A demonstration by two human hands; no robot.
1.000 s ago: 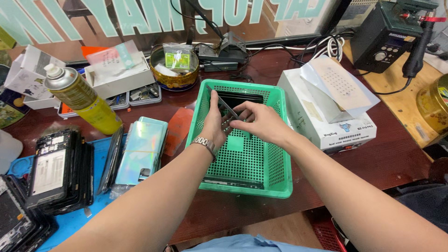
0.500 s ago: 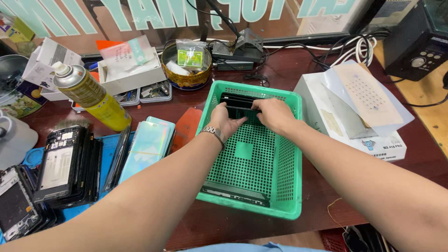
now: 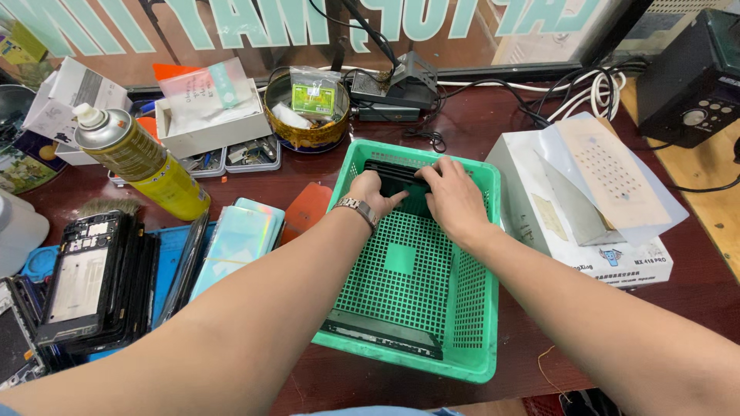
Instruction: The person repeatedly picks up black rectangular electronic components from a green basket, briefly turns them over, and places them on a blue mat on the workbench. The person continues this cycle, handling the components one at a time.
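A green mesh plastic basket [image 3: 462,316] sits on the dark red table in front of me. At its far end lies a stack of black phone parts [image 3: 395,179]. My left hand [image 3: 371,192], with a metal watch on the wrist, and my right hand [image 3: 451,196] both rest on that stack, fingers curled on its edges. Another black flat phone part [image 3: 383,339] lies at the basket's near end.
A yellow spray can [image 3: 142,166] stands at left. Phone frames [image 3: 85,281] and shiny back covers [image 3: 231,243] lie on a blue mat. A white box with sheets [image 3: 609,223] is at right, a round tin [image 3: 304,115], small boxes and cables behind.
Both hands moved from above the middle of the basket to its far end and lowered the black part onto the stack there. The view shifted closer.
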